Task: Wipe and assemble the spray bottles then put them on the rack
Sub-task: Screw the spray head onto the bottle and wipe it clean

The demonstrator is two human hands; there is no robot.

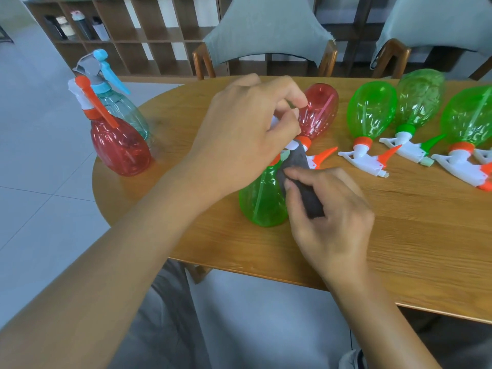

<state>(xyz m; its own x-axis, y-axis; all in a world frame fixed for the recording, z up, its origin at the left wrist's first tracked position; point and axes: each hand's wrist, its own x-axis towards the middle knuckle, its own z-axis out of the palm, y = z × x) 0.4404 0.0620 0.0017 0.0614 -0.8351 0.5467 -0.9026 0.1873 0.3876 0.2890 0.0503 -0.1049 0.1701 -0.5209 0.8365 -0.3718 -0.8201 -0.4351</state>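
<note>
A green spray bottle point(259, 201) stands upright on the wooden table point(399, 235) in front of me. My left hand point(245, 139) grips its white spray head from above, hiding most of it. My right hand point(330, 219) pinches a dark grey cloth point(306, 182) and presses it against the bottle's neck and right side. Behind it a red bottle point(319, 113) lies on its side with its orange trigger toward me. Three green bottles point(372, 110) point(420, 97) point(468, 118) lie on their sides at the right.
At the table's left end stand an upright red bottle point(119, 145) and a blue-capped clear bottle point(119, 102). Beyond the table are two wooden chairs with grey covers point(266, 30), and a brown shelf rack point(149, 35) holding several flasks at the back left.
</note>
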